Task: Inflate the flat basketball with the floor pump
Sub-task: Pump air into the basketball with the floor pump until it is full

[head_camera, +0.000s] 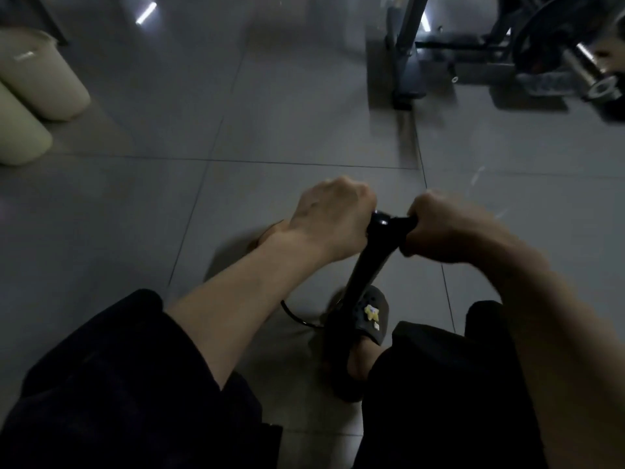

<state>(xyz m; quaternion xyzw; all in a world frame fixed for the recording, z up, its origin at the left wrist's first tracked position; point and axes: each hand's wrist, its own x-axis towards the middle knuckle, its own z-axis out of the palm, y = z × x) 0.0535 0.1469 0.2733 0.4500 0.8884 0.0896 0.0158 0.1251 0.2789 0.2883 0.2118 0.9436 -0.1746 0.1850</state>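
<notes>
Both fists wrapped tight on the pump handle (389, 222): left hand (333, 220), right hand (439, 228). Basketball (267, 236) mostly hidden behind left wrist, on floor. Risk: hose (297, 316) needle pops out if pump base tips under shoe (365, 319).

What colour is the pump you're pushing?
Black: the pump shows best in the head view, between both hands.
</notes>
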